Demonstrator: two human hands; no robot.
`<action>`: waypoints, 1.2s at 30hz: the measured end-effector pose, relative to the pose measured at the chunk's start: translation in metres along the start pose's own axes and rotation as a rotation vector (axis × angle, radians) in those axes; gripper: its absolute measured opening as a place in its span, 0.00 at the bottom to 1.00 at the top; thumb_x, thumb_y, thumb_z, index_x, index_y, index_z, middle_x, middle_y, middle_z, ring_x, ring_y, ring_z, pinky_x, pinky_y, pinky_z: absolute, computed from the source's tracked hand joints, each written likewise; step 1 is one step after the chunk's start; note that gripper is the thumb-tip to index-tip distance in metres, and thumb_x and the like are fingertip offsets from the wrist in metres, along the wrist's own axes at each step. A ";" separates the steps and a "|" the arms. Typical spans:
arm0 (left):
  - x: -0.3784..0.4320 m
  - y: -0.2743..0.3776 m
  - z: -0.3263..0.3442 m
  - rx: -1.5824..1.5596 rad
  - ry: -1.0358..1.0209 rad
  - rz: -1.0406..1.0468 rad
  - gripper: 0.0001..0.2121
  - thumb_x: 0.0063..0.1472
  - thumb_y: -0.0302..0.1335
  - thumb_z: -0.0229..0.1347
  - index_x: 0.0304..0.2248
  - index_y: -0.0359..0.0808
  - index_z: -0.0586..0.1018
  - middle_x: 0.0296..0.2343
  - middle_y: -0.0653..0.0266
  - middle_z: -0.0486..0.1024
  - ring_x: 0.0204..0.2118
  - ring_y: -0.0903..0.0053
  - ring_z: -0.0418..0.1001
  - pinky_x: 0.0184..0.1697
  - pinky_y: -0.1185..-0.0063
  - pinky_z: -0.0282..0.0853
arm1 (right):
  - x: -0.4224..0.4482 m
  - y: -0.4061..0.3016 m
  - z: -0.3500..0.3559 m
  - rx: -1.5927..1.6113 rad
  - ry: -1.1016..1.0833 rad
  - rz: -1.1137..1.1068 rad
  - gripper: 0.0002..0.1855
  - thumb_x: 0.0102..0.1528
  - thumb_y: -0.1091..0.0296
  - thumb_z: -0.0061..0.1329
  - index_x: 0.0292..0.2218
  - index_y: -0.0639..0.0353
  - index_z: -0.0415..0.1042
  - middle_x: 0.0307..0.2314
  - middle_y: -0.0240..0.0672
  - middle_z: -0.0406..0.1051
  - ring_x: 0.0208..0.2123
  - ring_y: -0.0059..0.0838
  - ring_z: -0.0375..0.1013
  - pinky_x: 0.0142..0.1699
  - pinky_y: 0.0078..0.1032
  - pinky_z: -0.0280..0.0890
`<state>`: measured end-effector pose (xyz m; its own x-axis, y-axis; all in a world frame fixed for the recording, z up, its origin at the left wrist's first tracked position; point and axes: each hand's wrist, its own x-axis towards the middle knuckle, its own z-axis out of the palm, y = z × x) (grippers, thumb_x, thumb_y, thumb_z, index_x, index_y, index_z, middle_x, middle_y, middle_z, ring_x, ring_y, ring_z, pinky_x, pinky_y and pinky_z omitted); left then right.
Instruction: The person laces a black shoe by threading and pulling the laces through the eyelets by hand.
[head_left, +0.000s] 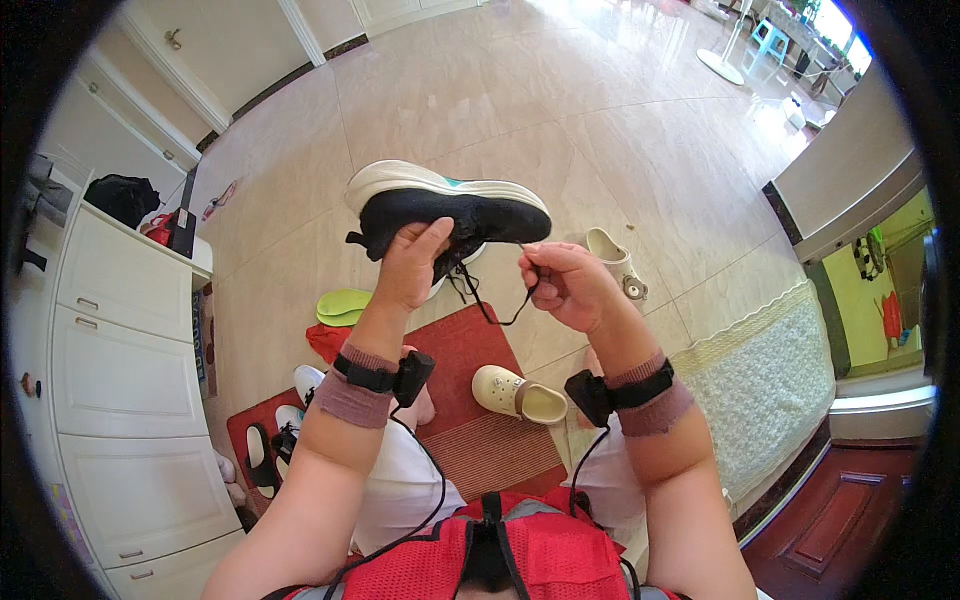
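My left hand (414, 259) grips a black running shoe (480, 214) with a thick white sole, turned on its side above the floor. Pinched between the fingers of my right hand (564, 281) is the shoe's black shoelace (501, 322), which hangs in a loose loop back to the shoe's opening. Part of a second dark shoe with a white sole edge (472, 256) shows beneath the held one, mostly hidden. Below my left hand lie a lime-green insole (341, 307) and a piece of red cloth (327, 342).
One cream clog (517, 394) sits on the red mat (469, 345); another clog (615, 259) is beyond my right hand. More shoes (289, 420) stand at left beside a white cabinet (131, 375). A pale fluffy rug (757, 390) lies to the right. Cables run along both arms.
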<state>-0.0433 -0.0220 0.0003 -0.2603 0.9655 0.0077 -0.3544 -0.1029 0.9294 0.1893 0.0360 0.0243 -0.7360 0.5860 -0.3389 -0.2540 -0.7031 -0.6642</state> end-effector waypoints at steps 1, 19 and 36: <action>-0.001 -0.002 0.004 0.017 -0.008 0.001 0.05 0.62 0.28 0.54 0.34 0.36 0.80 0.32 0.71 0.77 0.36 0.82 0.73 0.44 0.80 0.67 | 0.003 0.001 0.003 -0.017 0.004 0.015 0.10 0.59 0.65 0.47 0.28 0.60 0.72 0.19 0.29 0.68 0.14 0.13 0.57 0.18 0.12 0.51; -0.005 -0.011 0.021 0.145 -0.137 -0.046 0.08 0.63 0.29 0.53 0.36 0.33 0.80 0.32 0.73 0.77 0.35 0.87 0.71 0.42 0.84 0.66 | 0.017 0.005 0.014 -0.087 0.107 0.044 0.09 0.56 0.67 0.49 0.26 0.61 0.74 0.17 0.28 0.67 0.13 0.14 0.57 0.16 0.14 0.45; -0.004 -0.008 0.029 0.019 -0.003 -0.054 0.10 0.63 0.33 0.54 0.30 0.36 0.81 0.25 0.77 0.74 0.26 0.92 0.66 0.32 0.88 0.62 | 0.020 0.017 0.017 -0.930 0.329 -0.649 0.07 0.48 0.74 0.56 0.30 0.63 0.72 0.22 0.34 0.72 0.23 0.24 0.70 0.29 0.22 0.65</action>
<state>-0.0129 -0.0183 0.0036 -0.2383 0.9703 -0.0412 -0.3504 -0.0463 0.9354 0.1596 0.0295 0.0173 -0.4055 0.8970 0.1758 0.1337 0.2484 -0.9594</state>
